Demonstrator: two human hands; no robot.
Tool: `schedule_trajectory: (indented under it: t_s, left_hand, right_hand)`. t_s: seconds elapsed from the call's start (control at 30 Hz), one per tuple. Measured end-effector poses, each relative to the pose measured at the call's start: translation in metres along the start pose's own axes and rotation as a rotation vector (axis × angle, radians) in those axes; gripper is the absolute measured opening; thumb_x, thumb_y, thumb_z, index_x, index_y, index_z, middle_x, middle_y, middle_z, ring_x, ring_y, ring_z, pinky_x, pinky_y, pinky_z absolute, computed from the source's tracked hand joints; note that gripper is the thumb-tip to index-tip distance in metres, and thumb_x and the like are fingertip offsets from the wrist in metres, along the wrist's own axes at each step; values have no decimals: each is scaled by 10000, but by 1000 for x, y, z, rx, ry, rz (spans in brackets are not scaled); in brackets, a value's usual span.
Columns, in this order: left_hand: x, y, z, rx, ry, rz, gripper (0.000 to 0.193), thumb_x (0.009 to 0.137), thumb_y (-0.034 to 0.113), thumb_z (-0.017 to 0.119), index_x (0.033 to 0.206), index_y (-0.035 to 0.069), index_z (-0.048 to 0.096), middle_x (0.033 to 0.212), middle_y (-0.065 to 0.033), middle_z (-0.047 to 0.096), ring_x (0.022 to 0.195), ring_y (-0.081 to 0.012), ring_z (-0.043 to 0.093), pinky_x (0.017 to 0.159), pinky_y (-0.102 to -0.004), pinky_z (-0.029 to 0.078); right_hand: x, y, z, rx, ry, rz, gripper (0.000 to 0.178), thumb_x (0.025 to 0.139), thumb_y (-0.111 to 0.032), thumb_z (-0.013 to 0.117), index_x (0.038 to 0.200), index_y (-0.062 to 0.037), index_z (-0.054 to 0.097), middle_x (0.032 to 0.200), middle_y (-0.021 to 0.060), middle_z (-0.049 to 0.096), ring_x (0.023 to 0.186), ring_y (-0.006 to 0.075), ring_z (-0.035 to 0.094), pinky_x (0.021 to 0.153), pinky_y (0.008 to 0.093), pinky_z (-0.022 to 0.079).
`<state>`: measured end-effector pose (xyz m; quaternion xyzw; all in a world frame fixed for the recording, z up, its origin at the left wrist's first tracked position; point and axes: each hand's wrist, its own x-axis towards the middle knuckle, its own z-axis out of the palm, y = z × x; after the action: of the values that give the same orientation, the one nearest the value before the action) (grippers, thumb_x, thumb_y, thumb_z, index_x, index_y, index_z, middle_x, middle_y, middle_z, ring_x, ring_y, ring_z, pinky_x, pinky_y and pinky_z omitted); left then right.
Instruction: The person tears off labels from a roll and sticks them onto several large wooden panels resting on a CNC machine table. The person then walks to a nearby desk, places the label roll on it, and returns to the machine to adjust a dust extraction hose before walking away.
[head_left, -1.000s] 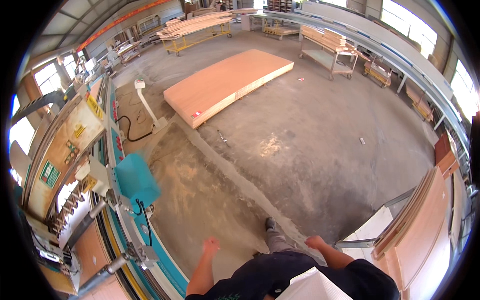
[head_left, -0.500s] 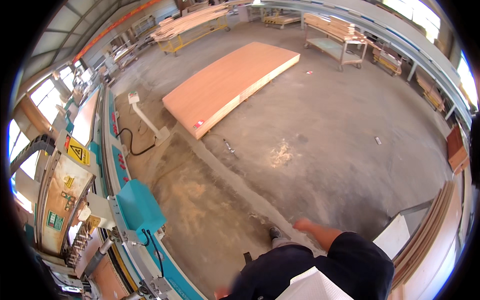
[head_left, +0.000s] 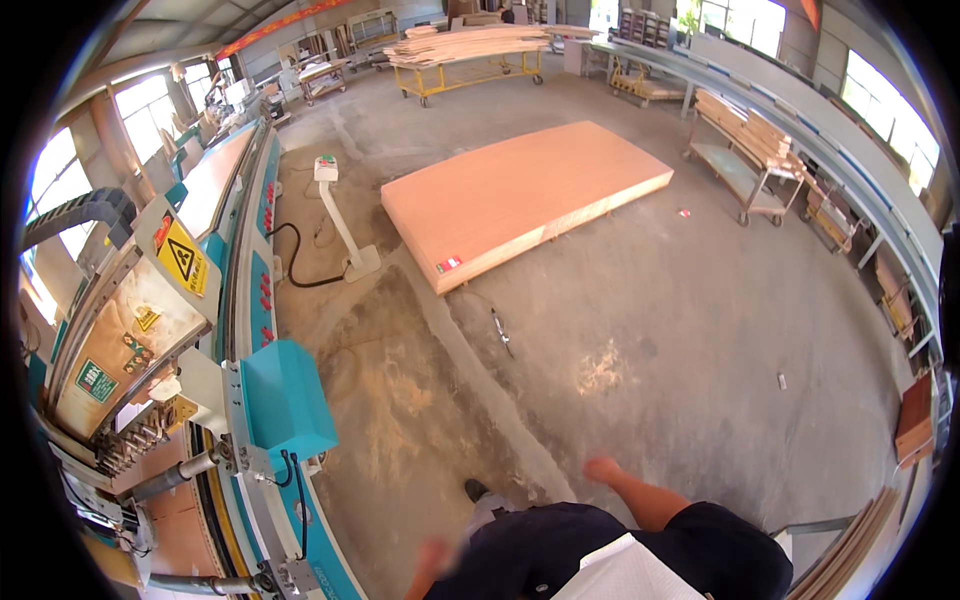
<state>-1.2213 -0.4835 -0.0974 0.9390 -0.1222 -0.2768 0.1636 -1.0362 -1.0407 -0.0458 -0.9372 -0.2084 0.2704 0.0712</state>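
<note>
My right hand [head_left: 602,470] is held out in front of my body over the concrete floor, touching nothing that shows. It is blurred, and its fingers do not read clearly. My left hand [head_left: 434,556] hangs low beside my left hip, smeared by motion, between my body and the woodworking machine. Nearest to it stands that machine's teal housing [head_left: 288,400], with black cables below. Beyond the hands, a thick stack of reddish plywood sheets [head_left: 530,190] lies low on the floor. An air blow gun [head_left: 500,330] with a thin hose rests on the floor before the stack.
A white control pedestal [head_left: 340,220] with a black cable stands left of the stack. Sawdust [head_left: 600,370] lies ahead. Carts with boards [head_left: 750,165] and a yellow trolley of lumber [head_left: 465,75] stand farther back. Boards [head_left: 850,555] lean at the lower right.
The whole scene has shifted right and down at the far end as my head turned left. My left hand has come further into view. A shoe now shows more to the left.
</note>
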Motion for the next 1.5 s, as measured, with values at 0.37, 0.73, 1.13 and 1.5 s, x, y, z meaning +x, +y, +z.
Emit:
schedule_trajectory:
  t_s: [0.37,0.73,1.13,1.5]
  left_hand:
    - [52,-37,-102,-314,488,-194,251,845,168,474,649,57,586,572,-78,574,483,-161,560,451,-310,452]
    - [61,-24,-97,84,37,-500,287,870,319,479,1050,145,619,1121,-134,583,1076,-264,536,891,-419,429]
    - [162,10,-214,505,-82,-103,377,846,307,536,1176,128,569,1229,-227,510,1183,-317,455,978,-428,372]
    - [203,136,-241,4,-113,-126,492,885,450,474,1153,42,532,1163,-172,560,1106,-341,508,942,-430,382]
  right_hand:
    - [48,-15,-28,55,-245,-84,313,833,-358,484,847,-109,672,868,117,655,841,328,613,719,450,480]
    - [190,-100,-188,-155,430,-570,157,752,-216,541,731,-77,610,715,147,568,719,287,583,586,428,446]
    - [42,93,-6,515,68,430,407,834,-318,501,1179,-112,563,1066,153,630,968,346,591,821,442,466]
    - [42,124,-65,31,-235,81,202,806,-213,539,964,-141,641,967,83,637,887,284,614,729,407,504]
